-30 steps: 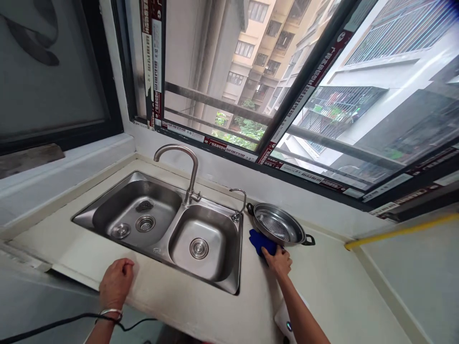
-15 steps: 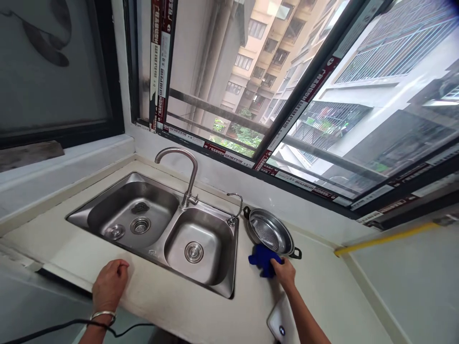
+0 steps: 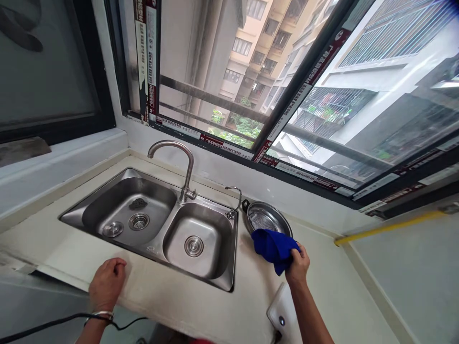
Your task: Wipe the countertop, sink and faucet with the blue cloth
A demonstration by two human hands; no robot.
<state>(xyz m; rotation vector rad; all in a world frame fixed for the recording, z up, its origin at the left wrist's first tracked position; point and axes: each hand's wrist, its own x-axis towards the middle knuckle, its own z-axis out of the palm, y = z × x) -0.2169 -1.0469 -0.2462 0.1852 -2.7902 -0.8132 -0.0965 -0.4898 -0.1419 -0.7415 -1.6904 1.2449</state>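
Observation:
My right hand (image 3: 298, 264) is closed on a blue cloth (image 3: 274, 246) and holds it lifted off the cream counter (image 3: 333, 291), just in front of a steel strainer pan (image 3: 267, 218) with black handles. My left hand (image 3: 106, 284) rests on the counter's front edge, fingers loosely curled, in front of the left basin of the steel double sink (image 3: 154, 224). A silver bangle sits on that wrist.
A tall curved tap (image 3: 179, 165) and a small second tap (image 3: 234, 200) rise behind the sink. A white device (image 3: 283, 315) lies by my right forearm. A black cable (image 3: 43, 325) runs under my left wrist. A large window stands behind; a yellow pipe (image 3: 387, 227) runs at right.
My right hand has lifted the blue cloth off the counter and drawn it right, so it now hangs in front of the pan. My left hand has stayed put.

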